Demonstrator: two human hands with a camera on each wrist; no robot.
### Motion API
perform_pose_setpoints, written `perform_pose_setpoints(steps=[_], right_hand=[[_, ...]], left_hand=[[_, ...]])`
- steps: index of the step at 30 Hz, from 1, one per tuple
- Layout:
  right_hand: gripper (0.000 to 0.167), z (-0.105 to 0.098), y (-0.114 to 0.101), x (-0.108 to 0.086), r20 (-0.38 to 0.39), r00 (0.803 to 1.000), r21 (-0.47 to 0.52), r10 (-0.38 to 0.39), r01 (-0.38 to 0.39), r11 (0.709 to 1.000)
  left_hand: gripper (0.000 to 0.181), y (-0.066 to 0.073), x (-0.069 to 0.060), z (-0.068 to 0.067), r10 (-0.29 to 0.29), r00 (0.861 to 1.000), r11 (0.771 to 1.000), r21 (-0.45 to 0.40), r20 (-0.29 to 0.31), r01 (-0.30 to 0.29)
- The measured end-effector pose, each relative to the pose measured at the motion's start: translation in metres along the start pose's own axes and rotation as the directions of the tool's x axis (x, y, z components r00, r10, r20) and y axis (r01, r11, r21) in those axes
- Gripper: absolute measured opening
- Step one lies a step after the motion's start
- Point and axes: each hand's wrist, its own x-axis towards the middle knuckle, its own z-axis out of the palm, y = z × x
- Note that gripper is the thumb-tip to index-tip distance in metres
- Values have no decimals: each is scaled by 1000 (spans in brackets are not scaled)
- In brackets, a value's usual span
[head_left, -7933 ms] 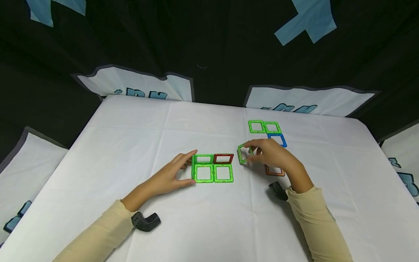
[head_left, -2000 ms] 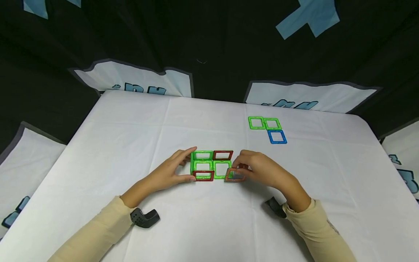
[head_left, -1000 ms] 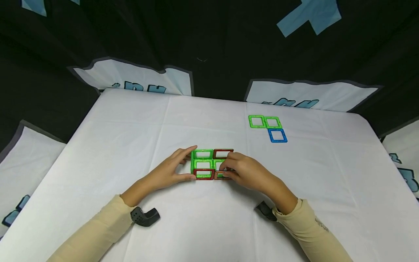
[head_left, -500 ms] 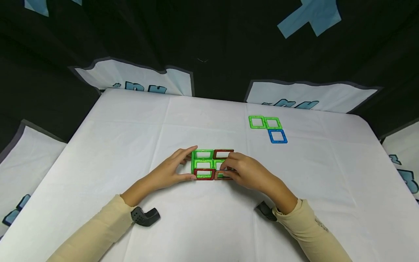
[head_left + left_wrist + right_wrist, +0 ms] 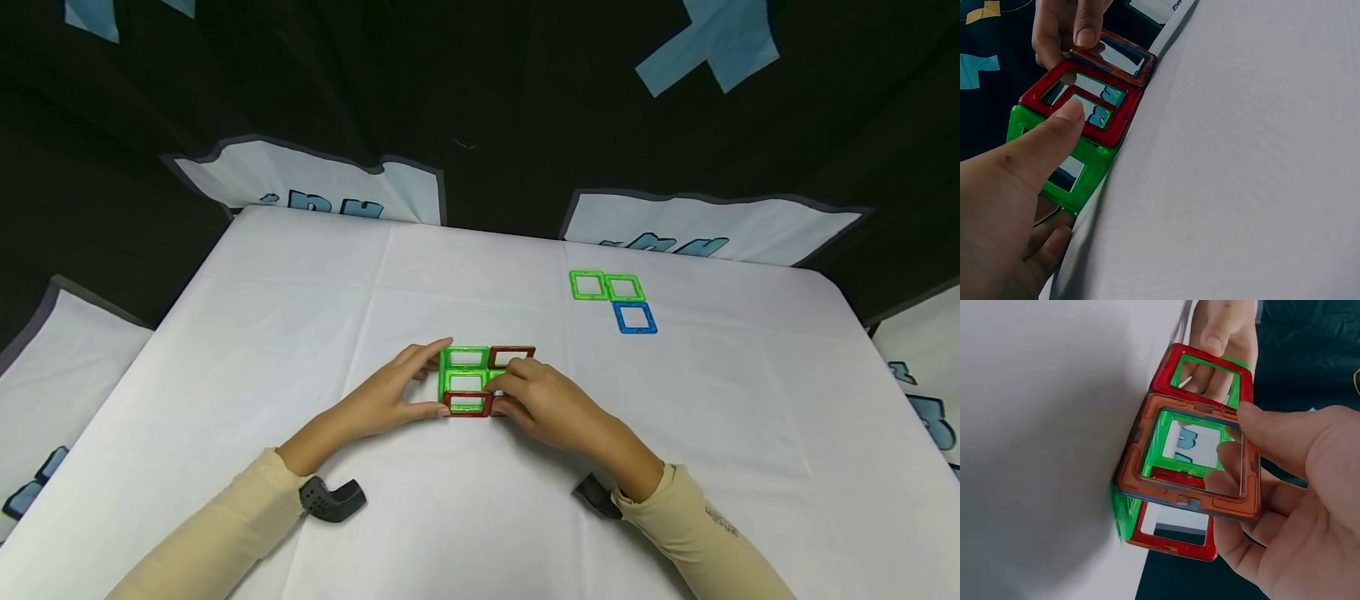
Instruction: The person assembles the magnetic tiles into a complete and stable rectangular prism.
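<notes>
A low structure of square frame tiles stands mid-table. Its near side has a red tile (image 5: 468, 405) and, to the right, an orange tile (image 5: 1188, 503). Green tiles (image 5: 466, 357) and a dark red tile (image 5: 512, 351) form the rest. My left hand (image 5: 382, 398) spans the left side, thumb on the near red tile and fingers around the back, as the left wrist view also shows. My right hand (image 5: 551, 408) pinches the orange tile between thumb and fingers at its upper edge; that hand hides most of the right part in the head view.
Two green tiles (image 5: 588, 297) and a blue tile (image 5: 635, 331) lie flat at the back right of the white-covered table (image 5: 300, 275). A black curtain (image 5: 480, 100) with white and blue patches hangs behind the far edge.
The orange tile has moved left against the red one since two seconds ago. My right hand has shifted slightly left over the structure in the last half second; my left hand keeps its place.
</notes>
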Motion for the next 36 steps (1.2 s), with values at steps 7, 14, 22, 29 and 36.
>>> perform_pose_setpoints(steps=[7, 14, 22, 29, 36], right_hand=[[12, 1, -1, 1, 8, 1000, 21, 4, -4, 1000], [12, 0, -2, 1, 19, 1000, 18, 19, -19, 1000], [23, -8, 1, 1, 60, 996, 57, 72, -75, 996], [26, -26, 23, -3, 17, 983, 122, 183, -184, 975], [37, -45, 83, -21, 106, 838, 118, 535, -545, 830]], left_hand=[[86, -1, 0, 0, -5, 1000, 1000, 1, 7, 5], [87, -2, 0, 0, -3, 1000, 1000, 6, 6, 3], [88, -3, 1, 0, -7, 1000, 1000, 13, 10, 7], [89, -4, 0, 0, 25, 1000, 999, 21, -5, -25], [86, -5, 0, 1, 34, 999, 999, 21, -11, -34]])
